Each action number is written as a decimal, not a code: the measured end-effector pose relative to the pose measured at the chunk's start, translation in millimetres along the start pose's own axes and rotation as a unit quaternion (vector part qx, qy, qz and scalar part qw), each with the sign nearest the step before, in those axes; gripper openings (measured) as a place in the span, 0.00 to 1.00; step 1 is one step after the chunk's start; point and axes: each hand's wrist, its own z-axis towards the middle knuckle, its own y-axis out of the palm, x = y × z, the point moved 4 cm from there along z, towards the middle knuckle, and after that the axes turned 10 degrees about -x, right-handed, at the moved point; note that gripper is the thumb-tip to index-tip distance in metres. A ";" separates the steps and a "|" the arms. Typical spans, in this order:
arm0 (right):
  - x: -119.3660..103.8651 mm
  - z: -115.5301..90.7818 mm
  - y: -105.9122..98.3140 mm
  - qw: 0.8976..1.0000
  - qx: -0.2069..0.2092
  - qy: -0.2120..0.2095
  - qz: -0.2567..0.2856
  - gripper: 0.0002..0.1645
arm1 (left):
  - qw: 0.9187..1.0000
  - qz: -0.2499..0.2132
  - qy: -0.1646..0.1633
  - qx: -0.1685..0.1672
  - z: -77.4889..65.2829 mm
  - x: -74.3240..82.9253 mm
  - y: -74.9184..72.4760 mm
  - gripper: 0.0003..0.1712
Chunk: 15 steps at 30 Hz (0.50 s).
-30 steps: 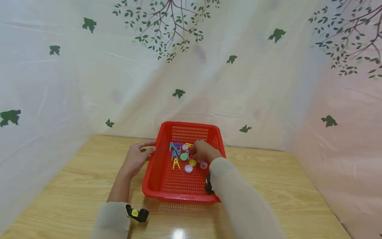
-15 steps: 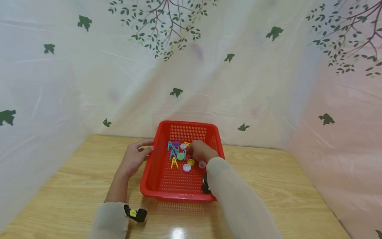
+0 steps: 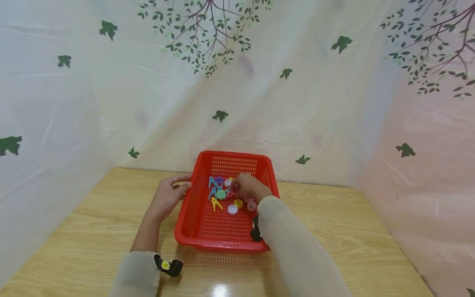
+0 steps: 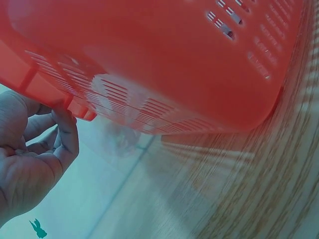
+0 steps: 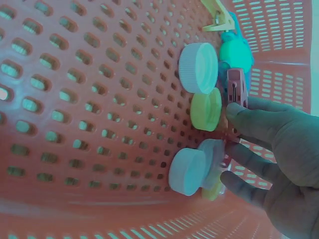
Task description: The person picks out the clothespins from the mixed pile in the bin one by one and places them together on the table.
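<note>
A red plastic basket (image 3: 224,243) holds several clothespins and bottle caps. My left hand (image 3: 168,197) grips the basket's left rim; in the left wrist view its fingers (image 4: 67,134) curl up under the lip. My right hand (image 3: 249,187) is down inside the basket. Between its thumb and fingers it pinches a pinkish-red clothespin (image 5: 237,87), seen best in the right wrist view. Left of that hand lie a green cap (image 3: 220,194), blue clothespins (image 3: 212,192) and a yellow clothespin (image 3: 216,204). A white cap (image 3: 232,209) and a yellow cap (image 3: 238,203) sit nearer the front.
The basket stands on a wooden table (image 3: 345,239), with a pale leaf-printed cloth (image 3: 256,115) hanging close behind. Also in the basket are a purple cap (image 3: 219,180), another white cap (image 3: 228,183) and a clear cap (image 3: 252,206) beside the right wrist.
The pinkish-red clothespin has swung out to the left in my right hand. The green cap has shifted slightly left and the yellow clothespin has turned. My left hand stays on the rim.
</note>
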 end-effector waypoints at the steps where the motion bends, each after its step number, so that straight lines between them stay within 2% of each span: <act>1: -0.6 -0.6 -0.8 1.000 0.001 -0.001 0.001 0.20 | 1.000 0.000 -0.003 0.000 0.5 -0.2 0.4 0.20; 10: -14.3 -4.6 -11.5 0.998 0.019 -0.035 -0.051 0.21 | 1.000 -0.001 -0.010 0.000 2.3 0.3 1.2 0.21; 15: -25.8 -9.2 -19.6 0.995 0.040 -0.053 -0.076 0.19 | 1.000 0.009 -0.009 0.000 1.8 0.5 0.5 0.22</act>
